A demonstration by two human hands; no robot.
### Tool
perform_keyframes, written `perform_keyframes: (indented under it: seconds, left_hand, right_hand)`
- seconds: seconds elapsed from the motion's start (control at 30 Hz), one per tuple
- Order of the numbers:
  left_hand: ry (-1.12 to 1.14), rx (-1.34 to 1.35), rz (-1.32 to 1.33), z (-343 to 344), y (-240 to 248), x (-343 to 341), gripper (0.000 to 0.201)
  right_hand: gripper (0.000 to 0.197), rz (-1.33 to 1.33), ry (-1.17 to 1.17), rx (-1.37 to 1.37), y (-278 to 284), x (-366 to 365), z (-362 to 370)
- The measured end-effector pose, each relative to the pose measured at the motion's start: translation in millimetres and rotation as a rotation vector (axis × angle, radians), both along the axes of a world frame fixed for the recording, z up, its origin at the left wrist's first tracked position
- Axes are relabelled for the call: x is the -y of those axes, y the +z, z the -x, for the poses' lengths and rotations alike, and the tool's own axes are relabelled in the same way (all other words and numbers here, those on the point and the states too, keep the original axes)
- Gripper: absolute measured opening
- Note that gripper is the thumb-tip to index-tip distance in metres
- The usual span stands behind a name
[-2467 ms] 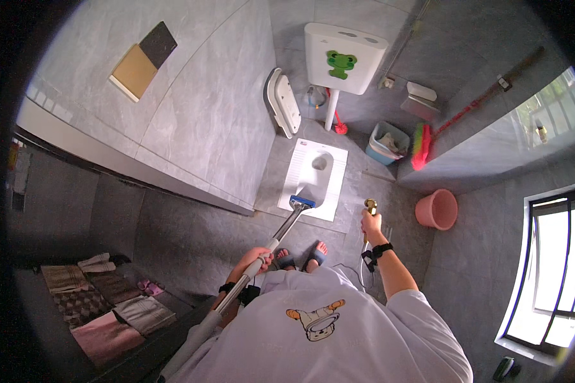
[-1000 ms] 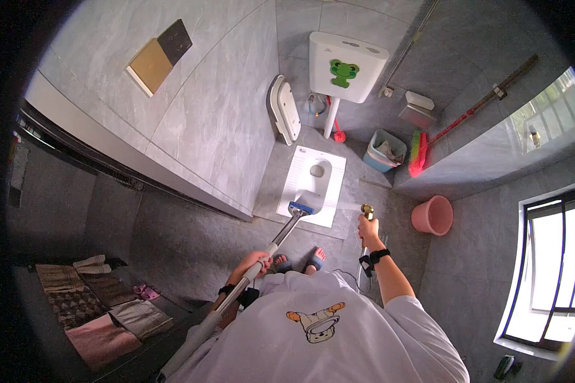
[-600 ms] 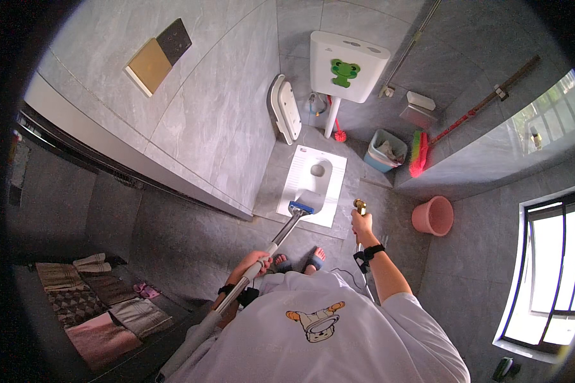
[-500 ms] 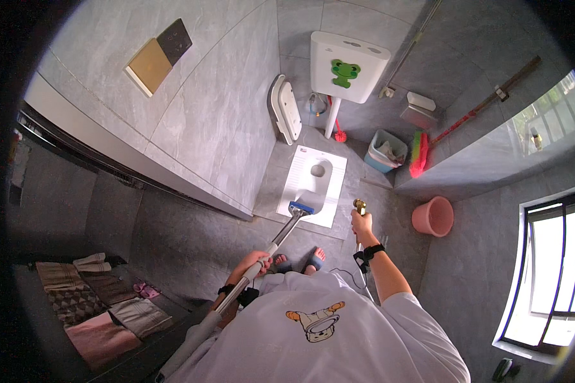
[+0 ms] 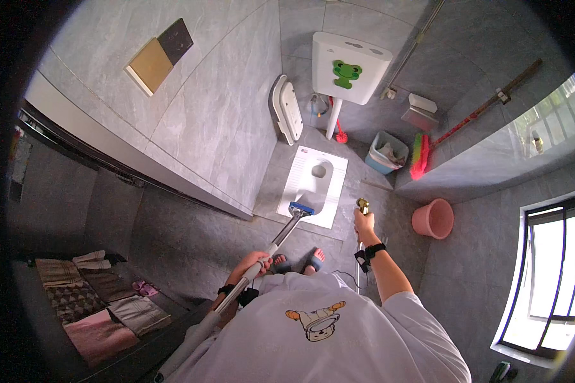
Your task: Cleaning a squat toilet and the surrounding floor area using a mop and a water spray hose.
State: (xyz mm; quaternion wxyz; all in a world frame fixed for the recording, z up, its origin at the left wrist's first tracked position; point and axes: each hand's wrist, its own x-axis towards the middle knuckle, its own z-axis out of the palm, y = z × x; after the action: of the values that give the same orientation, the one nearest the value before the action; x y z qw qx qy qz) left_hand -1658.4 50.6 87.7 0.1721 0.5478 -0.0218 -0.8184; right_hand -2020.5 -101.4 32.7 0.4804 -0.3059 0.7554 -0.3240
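a: two hands busy here. the left hand (image 5: 252, 263) is clenched around the long silver pole of a brush (image 5: 281, 233), and its blue head (image 5: 301, 209) sits on the near edge of the white squat pan (image 5: 316, 185). the right hand (image 5: 363, 223) is wrapped around a brass spray nozzle (image 5: 363, 205), held just off the pan's right edge.

b: what shifted in the last couple of seconds?

a: the right hand came up and forward. earlier the nozzle sat lower and nearer the body; now it is lifted closer to the pan's right side. the brush head barely moved and stays at that near edge. i'd judge the scrubbing end is parked while the sprayer gets lined up on the pan.

b: any water coming out?

a: can't tell, too small to see.

b: labels, signs, packages?

a: a green frog-shaped sticker (image 5: 346, 72) is on the front of the white cistern (image 5: 351, 64), high on the back wall. on the left wall there's a tan square panel (image 5: 148, 65) with a dark square (image 5: 176, 39) touching its upper corner. there's a small mark at the pan's far left corner, unreadable.

b: and around the floor?

a: a blue bin (image 5: 385, 153) in the back corner, a green and pink broom (image 5: 420, 155) leaning beside it, and a pink bucket (image 5: 433, 218) well right of the pan.
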Motion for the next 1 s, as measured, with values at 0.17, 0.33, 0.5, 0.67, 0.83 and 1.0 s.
perform_keyframes:
  seconds: [0.17, 0.33, 0.5, 0.67, 0.83, 1.0]
  left_hand:
    - [0.110, -0.031, -0.002, -1.0, -16.8, -7.4, 0.022]
    - [0.096, -0.009, -0.014, 6.2, 1.0, -2.4, 0.020]
    - [0.162, -0.030, -0.031, -0.7, -21.8, -11.5, 0.020]
    - [0.148, -0.013, 0.035, 3.6, -27.5, -8.5, 0.020]
    - [0.130, -0.065, 0.000, -1.6, -31.1, -10.8, 0.020]
    - [0.163, -0.050, -0.008, 3.0, -26.6, -9.2, 0.020]
  right_hand:
    - [0.026, -0.008, 0.015, 0.007, 7.1, 3.9, -10.4]
    - [0.026, -0.028, 0.031, -0.018, -1.8, 2.2, -6.1]
    - [0.029, 0.018, 0.015, -0.167, -9.3, 4.4, -2.0]
    - [0.028, 0.062, -0.032, -0.202, -28.0, 5.1, 14.7]
    - [0.034, -0.049, 0.050, -0.063, -12.1, 0.3, 12.3]
    - [0.034, -0.049, 0.024, -0.075, -11.6, -3.9, 13.9]
